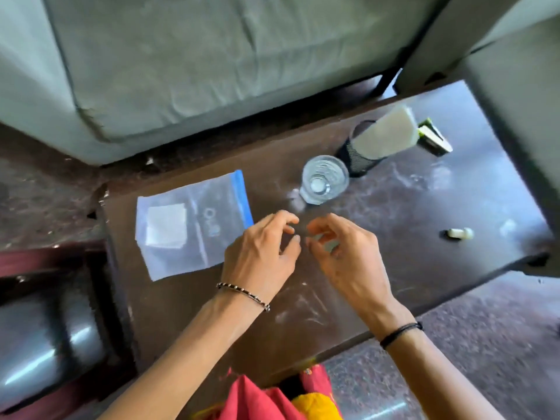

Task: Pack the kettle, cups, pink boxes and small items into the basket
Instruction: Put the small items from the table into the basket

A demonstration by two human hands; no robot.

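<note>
My left hand (260, 253) and my right hand (345, 256) hover close together over the middle of a dark brown table (394, 237), fingertips nearly touching. The left hand's fingers are curled and apart, with nothing in them. A small pale patch shows under the right hand's thumb and fingers; blur hides whether it is held. A clear drinking glass (324, 180) stands upright just beyond the hands. A small white item (459, 233) lies at the table's right. A clear zip bag (194, 225) with a blue seal and white paper inside lies flat to the left.
A black mesh holder (357, 156) with a white flat piece (385, 131) leaning out stands behind the glass, and a green and black box (433, 137) lies beside it. A grey sofa (181, 71) runs along the far side. A shiny metal cylinder (45, 338) sits lower left.
</note>
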